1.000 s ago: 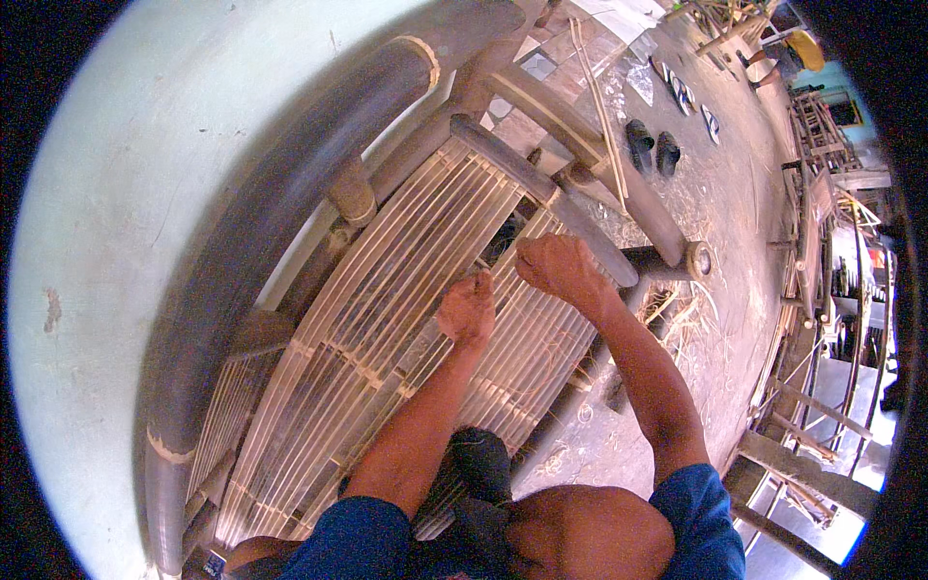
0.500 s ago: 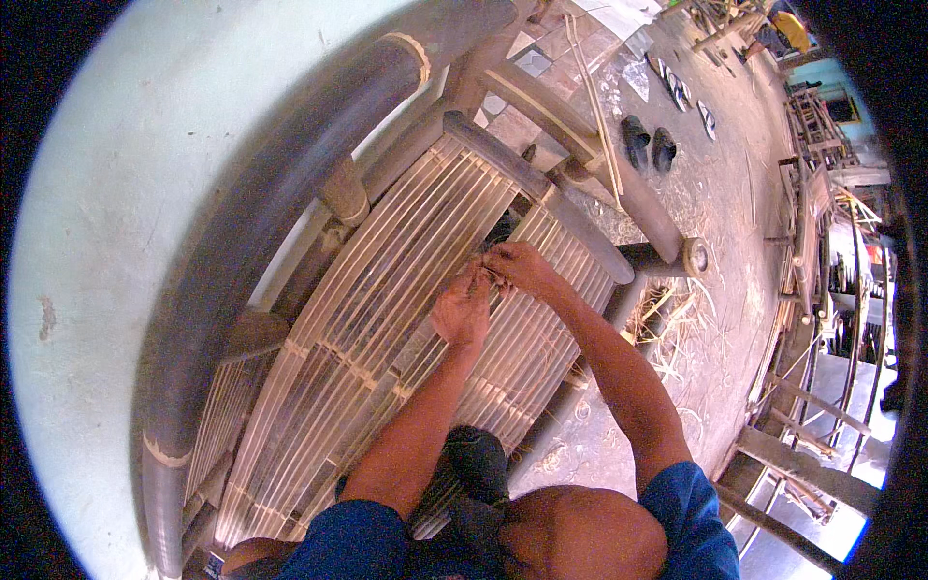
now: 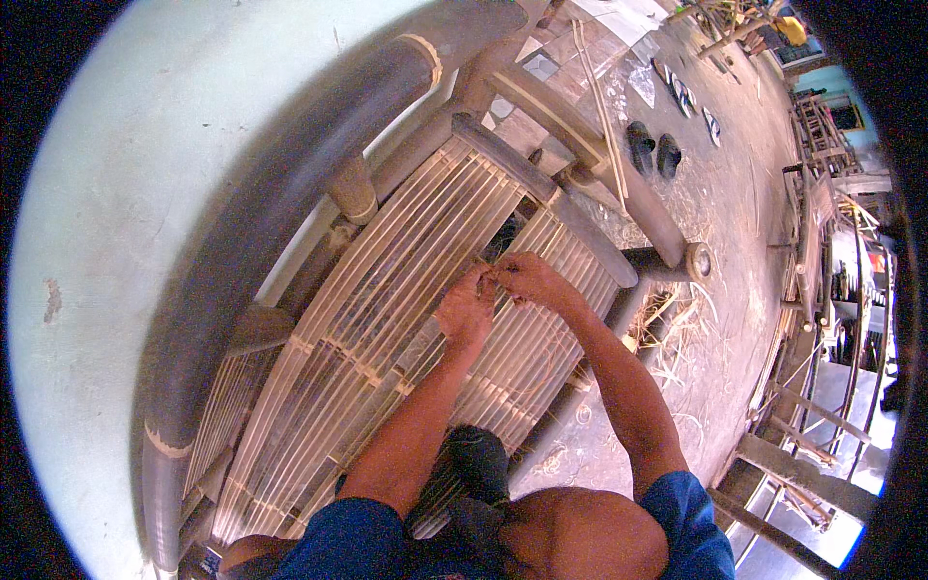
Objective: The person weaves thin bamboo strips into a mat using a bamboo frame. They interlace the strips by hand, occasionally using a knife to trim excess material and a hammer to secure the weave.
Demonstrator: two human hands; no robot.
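Both hands meet above the slatted bamboo seat (image 3: 387,280) of a bench, close to a gap between the slats. Fingers pinched, my left hand (image 3: 467,304) is closed around something too small to make out. My right hand (image 3: 532,280) touches its fingertips, also pinched, and a thin strand seems to hang near them. Beyond the fingers, a dark gap (image 3: 505,235) opens between the slats, below the seat's dark end rail (image 3: 527,179). What lies between the fingertips is mostly hidden.
A thick dark bamboo backrest pole (image 3: 261,184) curves along the pale wall (image 3: 87,242). Right of the bench, loose shavings (image 3: 677,324) lie on the floor, with dark slippers (image 3: 654,150) farther off. Bamboo frames (image 3: 812,232) stand at the far right.
My right hand's fingers have shifted slightly down and right, still against the left hand's fingertips. The whole view has moved a little.
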